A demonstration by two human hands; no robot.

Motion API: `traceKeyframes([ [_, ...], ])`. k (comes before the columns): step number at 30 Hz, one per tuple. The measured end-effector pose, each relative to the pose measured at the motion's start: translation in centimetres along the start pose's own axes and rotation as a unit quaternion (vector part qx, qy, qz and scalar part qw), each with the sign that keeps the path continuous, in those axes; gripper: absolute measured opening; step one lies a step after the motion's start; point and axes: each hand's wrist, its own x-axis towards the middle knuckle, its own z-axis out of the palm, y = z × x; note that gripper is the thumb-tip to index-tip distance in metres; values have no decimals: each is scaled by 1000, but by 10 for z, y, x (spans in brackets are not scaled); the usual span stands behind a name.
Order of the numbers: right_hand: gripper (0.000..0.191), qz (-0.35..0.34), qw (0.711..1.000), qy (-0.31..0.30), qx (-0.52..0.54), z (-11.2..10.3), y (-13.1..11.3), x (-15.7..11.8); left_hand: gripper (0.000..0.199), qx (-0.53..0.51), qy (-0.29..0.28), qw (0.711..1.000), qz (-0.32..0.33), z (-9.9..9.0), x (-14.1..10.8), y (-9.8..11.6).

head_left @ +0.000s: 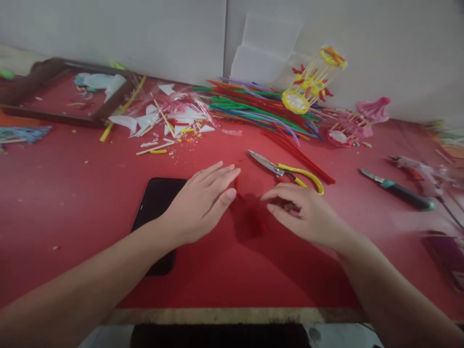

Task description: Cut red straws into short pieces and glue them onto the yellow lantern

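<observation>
Lying blurred beside straightened, released left fingers (214, 178): red piece (237, 183); right fingers (282, 193) curled, grip unclear.

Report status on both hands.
Left hand open, beside small red piece. Right hand curled, grip unclear. Phone partly beneath left wrist; scissors just beyond right hand.

I note left hand (203, 203) and right hand (304, 215) bare, fingers slender, nails rounded; both forearms (108, 263) are uncovered and slim.
</observation>
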Motion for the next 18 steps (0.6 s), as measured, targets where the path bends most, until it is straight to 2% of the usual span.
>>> traceKeyframes([
  [2, 20, 12, 999, -31, -1, 1, 0, -1, 51, 28, -51, 998, 25, 2, -1, 1],
  [4, 27, -17, 998, -64, 12, 6, -1, -1, 50, 39, -80, 995, 44, 3, -2, 4],
  [8, 35, -68, 993, -85, 43, 11, -4, 1, 47, -7, -92, 993, 72, 2, -3, 9],
  [11, 26, -30, 996, -73, 35, 7, -5, 1, 45, -41, -95, 990, 93, 1, -4, 14],
  [14, 3, 19, 995, -94, -1, 3, -6, -1, 57, -14, -90, 992, 92, 3, -6, 16],
  [16, 14, 29, 993, -106, -37, 5, -8, -2, 71, 13, -114, 989, 88, 4, -6, 15],
  [18, 13, 25, 991, -110, -65, 10, -11, -3, 78, 8, -159, 983, 91, 5, -7, 15],
])
